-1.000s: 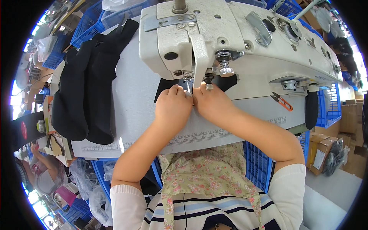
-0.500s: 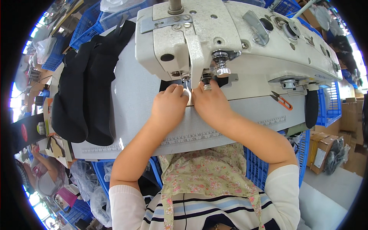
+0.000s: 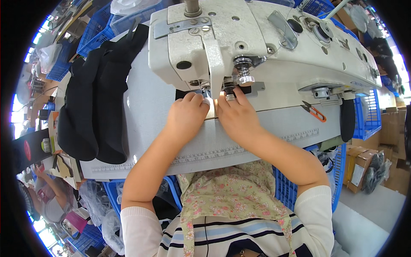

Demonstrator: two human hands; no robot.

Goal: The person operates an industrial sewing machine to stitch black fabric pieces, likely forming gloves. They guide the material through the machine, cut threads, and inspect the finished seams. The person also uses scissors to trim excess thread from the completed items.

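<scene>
A cream industrial sewing machine (image 3: 257, 43) fills the top of the view. My left hand (image 3: 187, 118) and my right hand (image 3: 236, 116) rest side by side on the grey table (image 3: 150, 111) just below the needle area (image 3: 214, 88). Their fingertips press on a small pale piece (image 3: 211, 108) between them under the machine head. A bit of dark fabric (image 3: 184, 93) shows behind my left hand. What lies under the presser foot is hidden by the machine and my fingers.
A stack of black fabric pieces (image 3: 94, 94) lies on the table's left side. Small orange-handled snips (image 3: 314, 111) sit to the right, next to a black item (image 3: 347, 120) hanging over the edge. Blue plastic crates (image 3: 364, 115) and cardboard boxes (image 3: 364, 167) surround the table.
Both hands have stayed at the needle area, shifting slightly with the work; the view has tilted a little, so the machine sits higher in the frame.
</scene>
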